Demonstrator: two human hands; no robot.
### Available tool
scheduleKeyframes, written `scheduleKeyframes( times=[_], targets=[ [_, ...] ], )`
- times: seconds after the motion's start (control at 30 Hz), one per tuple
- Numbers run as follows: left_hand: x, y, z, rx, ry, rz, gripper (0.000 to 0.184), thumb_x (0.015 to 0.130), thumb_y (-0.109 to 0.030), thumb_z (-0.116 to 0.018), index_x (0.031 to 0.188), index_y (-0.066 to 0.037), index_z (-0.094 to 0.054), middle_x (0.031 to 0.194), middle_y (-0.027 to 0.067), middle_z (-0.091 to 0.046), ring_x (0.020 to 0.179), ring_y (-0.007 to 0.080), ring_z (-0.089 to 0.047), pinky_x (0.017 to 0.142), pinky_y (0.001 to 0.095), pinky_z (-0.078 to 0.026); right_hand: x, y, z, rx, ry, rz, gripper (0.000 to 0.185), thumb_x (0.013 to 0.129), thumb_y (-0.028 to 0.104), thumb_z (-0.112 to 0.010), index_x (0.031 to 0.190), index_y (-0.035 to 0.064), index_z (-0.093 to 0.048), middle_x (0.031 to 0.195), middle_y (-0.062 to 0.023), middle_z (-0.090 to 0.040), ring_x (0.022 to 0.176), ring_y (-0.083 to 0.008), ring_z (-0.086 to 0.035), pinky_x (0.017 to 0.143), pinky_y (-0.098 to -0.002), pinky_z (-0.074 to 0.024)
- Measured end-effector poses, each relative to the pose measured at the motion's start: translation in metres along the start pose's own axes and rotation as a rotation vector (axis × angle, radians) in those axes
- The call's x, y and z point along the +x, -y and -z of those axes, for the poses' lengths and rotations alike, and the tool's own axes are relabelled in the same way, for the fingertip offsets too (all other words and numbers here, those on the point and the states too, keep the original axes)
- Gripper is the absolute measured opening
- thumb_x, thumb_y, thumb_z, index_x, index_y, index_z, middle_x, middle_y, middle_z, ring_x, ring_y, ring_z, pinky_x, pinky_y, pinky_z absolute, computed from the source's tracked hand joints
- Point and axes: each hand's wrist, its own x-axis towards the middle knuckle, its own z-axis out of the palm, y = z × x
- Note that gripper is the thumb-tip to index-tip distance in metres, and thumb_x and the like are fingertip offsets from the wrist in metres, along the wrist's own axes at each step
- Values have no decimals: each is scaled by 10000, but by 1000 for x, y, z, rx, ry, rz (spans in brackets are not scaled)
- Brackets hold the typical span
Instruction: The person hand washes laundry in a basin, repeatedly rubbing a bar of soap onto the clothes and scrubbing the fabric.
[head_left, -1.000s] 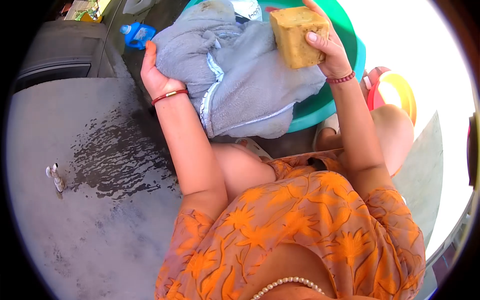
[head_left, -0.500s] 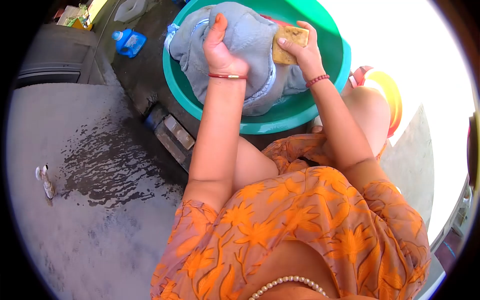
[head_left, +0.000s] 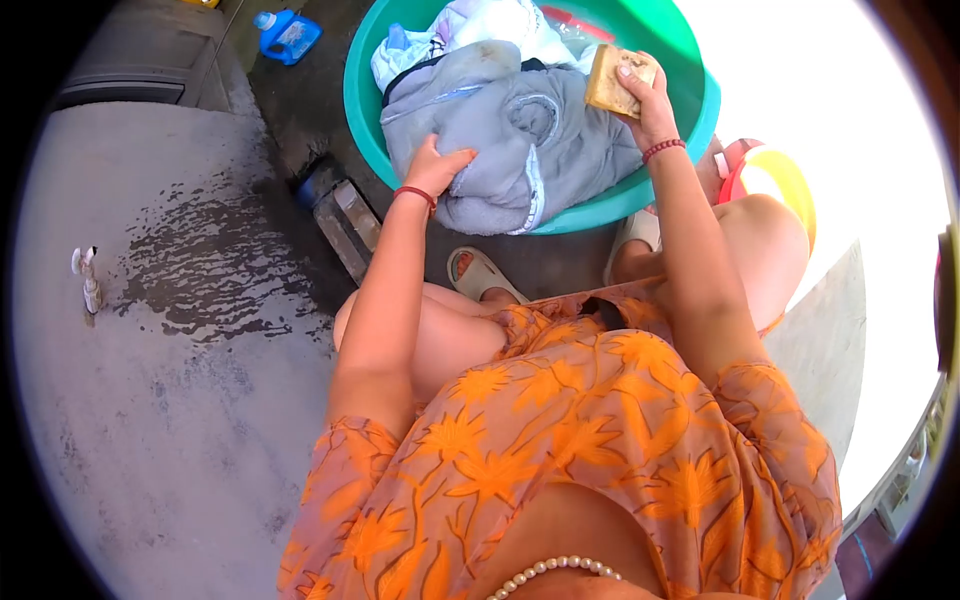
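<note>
A large grey fleece garment (head_left: 490, 130) with pale blue trim lies bunched in the green tub (head_left: 585, 218). At its near left side, my left hand (head_left: 436, 168) is closed on the cloth, thumb pointing right and the other fingers partly hidden. My right hand (head_left: 652, 108) grips a yellowish-brown bar of soap (head_left: 610, 82), holding it above the right part of the tub, just clear of the garment. White and light blue cloth (head_left: 500, 28) sits behind the grey one. Something red (head_left: 580, 22) shows at the tub's far side.
A blue detergent bottle (head_left: 287, 38) stands on the dark ground beyond the tub's left. Brick-like blocks (head_left: 348, 225) lie left of my feet. A yellow and red basin (head_left: 790, 185) is by my right knee. A small tap (head_left: 87, 280) rises from the wet-streaked concrete (head_left: 200, 420).
The grey garment has been lowered and spread in the tub, uncovering the white cloth behind. My left hand has moved down toward the near rim. The soap has moved right, away from the garment.
</note>
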Motion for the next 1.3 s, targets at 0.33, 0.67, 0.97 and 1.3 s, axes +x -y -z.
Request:
scheduleKeyframes(
  times=[0.33,0.67,0.97,1.3],
  targets=[
    [-32,45,-32,-138,-2,-26,526,708,-103,-697,1155,112,-521,1037,170,-649,974,235,-629,847,315,-488,-40,-81,-116,-1315,453,336,664,658,347,-808,1238,205,-515,1066,-228,-591,1034,-408,-565,888,-466,-475],
    [-32,34,-42,185,-7,-186,404,729,-138,-702,1055,68,-580,946,155,-667,867,195,-633,772,325,-496,104,-127,-23,-867,-79,-186,835,623,352,-860,1315,112,-459,1260,-179,-567,1181,-293,-553,971,-403,-463],
    [-27,28,-42,247,-86,-209,477,686,-276,-683,1016,44,-553,926,287,-642,893,429,-632,776,450,-491,17,-20,-66,-703,776,-177,686,775,175,-763,1387,180,-451,1220,-48,-566,1176,-184,-519,1008,-325,-414],
    [-31,-18,-50,563,-21,-82,489,726,-315,-697,1030,19,-509,1005,309,-628,959,456,-607,839,484,-484,79,-14,-64,-1711,891,-453,787,738,461,-775,1407,163,-485,1327,-144,-569,1207,-265,-548,1023,-364,-420]
  ],
)
